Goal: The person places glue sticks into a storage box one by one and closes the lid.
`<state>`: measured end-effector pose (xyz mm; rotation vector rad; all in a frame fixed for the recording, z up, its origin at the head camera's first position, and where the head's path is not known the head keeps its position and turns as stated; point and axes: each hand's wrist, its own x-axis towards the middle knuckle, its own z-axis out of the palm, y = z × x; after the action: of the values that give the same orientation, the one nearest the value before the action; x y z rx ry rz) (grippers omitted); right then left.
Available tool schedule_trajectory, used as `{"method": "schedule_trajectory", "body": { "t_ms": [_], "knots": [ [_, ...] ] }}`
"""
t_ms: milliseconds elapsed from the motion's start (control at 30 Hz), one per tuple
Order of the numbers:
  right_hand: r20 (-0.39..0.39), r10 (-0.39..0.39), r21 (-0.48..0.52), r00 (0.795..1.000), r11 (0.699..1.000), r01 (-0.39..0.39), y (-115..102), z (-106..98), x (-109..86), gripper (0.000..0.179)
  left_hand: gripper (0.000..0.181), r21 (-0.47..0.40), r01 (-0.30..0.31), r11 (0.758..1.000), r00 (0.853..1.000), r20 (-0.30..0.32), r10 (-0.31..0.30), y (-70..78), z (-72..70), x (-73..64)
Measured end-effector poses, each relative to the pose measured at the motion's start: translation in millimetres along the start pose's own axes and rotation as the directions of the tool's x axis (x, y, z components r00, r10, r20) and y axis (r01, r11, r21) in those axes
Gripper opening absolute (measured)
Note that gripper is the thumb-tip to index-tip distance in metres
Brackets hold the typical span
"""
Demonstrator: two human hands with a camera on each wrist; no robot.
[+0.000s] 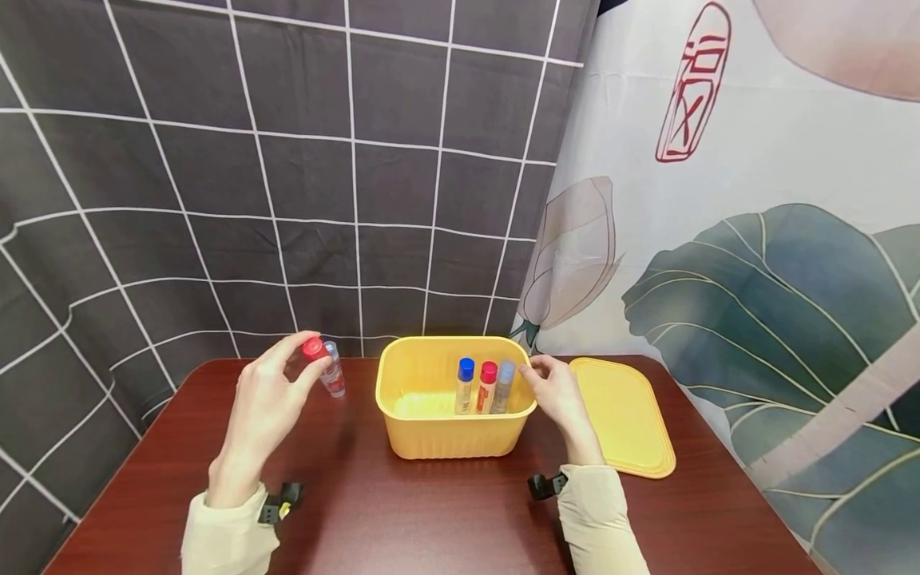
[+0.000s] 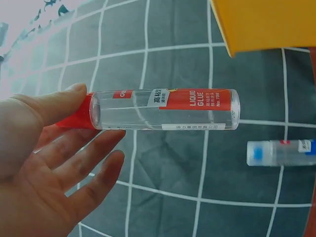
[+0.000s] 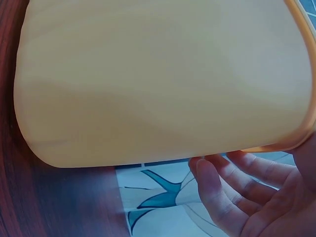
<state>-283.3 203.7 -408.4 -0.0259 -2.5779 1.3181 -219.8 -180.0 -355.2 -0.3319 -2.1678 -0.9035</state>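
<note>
Pinching the red cap of a liquid glue tube [image 2: 197, 106] between thumb and fingertips, the left hand [image 1: 267, 395] is holding it to the left of the yellow box [image 1: 453, 442]; the remaining fingers are spreading loosely below the cap. The tube is tilting, its clear, red-labelled body pointing down and toward the box. Close behind it, also left of the box, a second tube with a pale blue cap [image 1: 331, 349] is standing upright. Inside the box, at its right end, three more tubes are leaning in a row: a blue-capped tube [image 1: 465, 383], a red-capped tube [image 1: 486, 387] and a pale-capped tube [image 1: 503, 387]. The right hand [image 1: 559, 395] is touching the box at its right rim, its fingers bending; whether they are pinching the rim, I cannot tell. A yellow lid [image 1: 624, 415] is lying right of the box, beyond that hand. Beneath the box a reddish-brown table [image 1: 424, 511] is spreading, while a dark gridded cloth [image 1: 395, 188] is hanging behind the box and a lotus-patterned cloth [image 1: 762, 279] is hanging behind and right of it.
</note>
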Motion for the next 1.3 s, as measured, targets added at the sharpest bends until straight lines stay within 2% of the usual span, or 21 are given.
{"method": "schedule_trajectory", "body": {
  "t_ms": [133,367,633,800,900,967,1167,1300],
  "knots": [
    [-0.002,0.007,0.005,1.000,1.000,-0.007,0,0,1.3,0.026,0.038,-0.030,-0.012,0.999,1.000,0.002,0.012,8.4,1.2,3.0],
    [0.001,-0.009,-0.006,1.000,1.000,0.009,1,0,0.8,0.026,0.038,-0.057,0.006,0.998,0.999,0.038,-0.004,18.2,6.7,8.6],
    [-0.003,-0.014,0.010,1.000,1.000,0.014,2,-2,1.1,0.027,0.036,-0.119,-0.006,0.993,0.988,0.152,0.025,28.9,20.6,29.8],
    [0.001,-0.007,0.005,1.000,1.000,0.007,1,-3,0.8,0.027,0.032,-0.139,-0.028,0.990,0.968,0.242,0.062,34.0,34.4,44.9],
    [0.002,-0.001,0.001,1.000,1.000,0.001,1,-3,1.3,0.027,0.031,-0.137,-0.040,0.990,0.946,0.312,0.082,37.8,46.1,54.9],
    [0.000,0.001,0.001,1.000,1.000,-0.001,1,-3,1.5,0.027,0.031,-0.133,-0.040,0.990,0.926,0.368,0.087,40.1,55.4,61.0],
    [-0.013,-0.015,0.003,1.000,1.000,0.015,1,-2,2.5,0.026,0.026,-0.129,-0.008,0.992,0.839,0.539,0.077,43.1,82.6,73.7],
    [-0.003,-0.025,0.006,1.000,1.000,0.025,2,0,2.1,0.025,0.025,-0.107,0.005,0.994,0.788,0.613,0.062,44.2,94.3,77.0]
  ]
}}
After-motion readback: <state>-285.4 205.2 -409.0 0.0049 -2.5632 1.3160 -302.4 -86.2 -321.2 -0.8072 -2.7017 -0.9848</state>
